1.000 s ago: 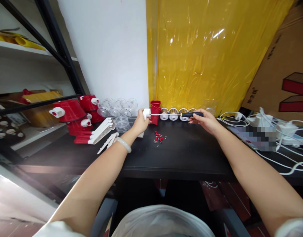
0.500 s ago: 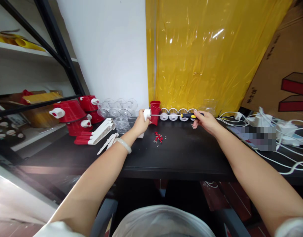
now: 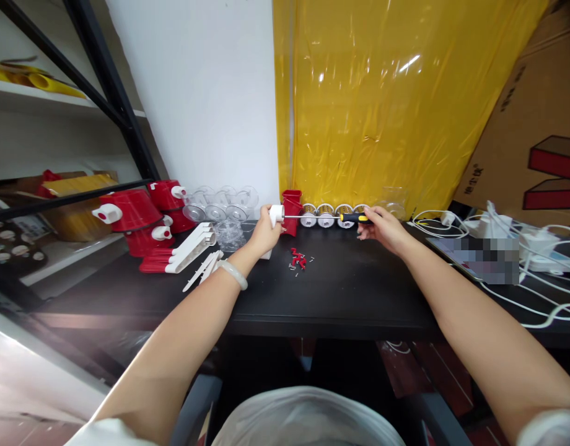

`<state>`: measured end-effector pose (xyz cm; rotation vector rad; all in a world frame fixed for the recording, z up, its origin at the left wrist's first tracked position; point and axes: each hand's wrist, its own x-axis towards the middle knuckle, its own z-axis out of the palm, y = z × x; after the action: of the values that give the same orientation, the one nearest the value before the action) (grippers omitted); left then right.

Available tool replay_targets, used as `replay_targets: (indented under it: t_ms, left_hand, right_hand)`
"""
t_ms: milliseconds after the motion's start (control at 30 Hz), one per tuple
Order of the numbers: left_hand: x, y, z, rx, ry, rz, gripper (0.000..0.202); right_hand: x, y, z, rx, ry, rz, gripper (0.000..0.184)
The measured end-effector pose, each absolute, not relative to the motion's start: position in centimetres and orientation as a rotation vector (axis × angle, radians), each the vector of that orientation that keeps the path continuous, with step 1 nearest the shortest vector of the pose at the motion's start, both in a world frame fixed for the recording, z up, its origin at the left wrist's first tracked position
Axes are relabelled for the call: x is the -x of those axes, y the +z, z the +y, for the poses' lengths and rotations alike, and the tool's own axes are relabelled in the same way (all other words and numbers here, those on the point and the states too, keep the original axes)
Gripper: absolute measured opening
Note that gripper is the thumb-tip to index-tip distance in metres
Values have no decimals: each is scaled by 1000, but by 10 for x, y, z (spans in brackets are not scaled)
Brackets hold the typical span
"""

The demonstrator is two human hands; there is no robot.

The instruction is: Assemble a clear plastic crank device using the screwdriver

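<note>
A white plastic part (image 3: 276, 214) is gripped in my left hand (image 3: 265, 231), its open end facing right. My right hand (image 3: 381, 227) has its fingers round the black and yellow handle of a screwdriver (image 3: 354, 217). The screwdriver lies level, and its thin metal shaft reaches left to the white part; the tip is hidden there. Below, small red plastic pieces (image 3: 298, 258) and loose screws lie on the black table (image 3: 341, 291). Just behind my left hand stands a red funnel-shaped part (image 3: 292, 207).
Several round, white-rimmed parts (image 3: 326, 215) line the back. On the left are clear plastic cups (image 3: 220, 204), white handles (image 3: 192, 248), flat white strips (image 3: 204, 271) and red containers (image 3: 135, 210). White cables (image 3: 540, 303) and a tablet (image 3: 471, 257) lie on the right.
The fingers of my right hand have shifted round the screwdriver handle. My left hand and the white part stay in place.
</note>
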<state>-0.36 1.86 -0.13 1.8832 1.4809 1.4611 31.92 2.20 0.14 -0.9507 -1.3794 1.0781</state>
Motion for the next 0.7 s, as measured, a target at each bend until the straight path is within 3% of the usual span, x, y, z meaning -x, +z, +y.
replay_targets:
  t_ms: [167,333,700]
  left_hand:
    - [2,2,16,-1838,1469,1461,49]
    - [2,2,15,-1811,1477,1424,49]
    - [4,-3,22,-1786,1457,1392,46]
  right_hand:
    - [-319,5,15,750,1143,-1384,60]
    - [-322,4,17,750,1110,-1397,50]
    - [-327,-3,30,799,1024,-1408,48]
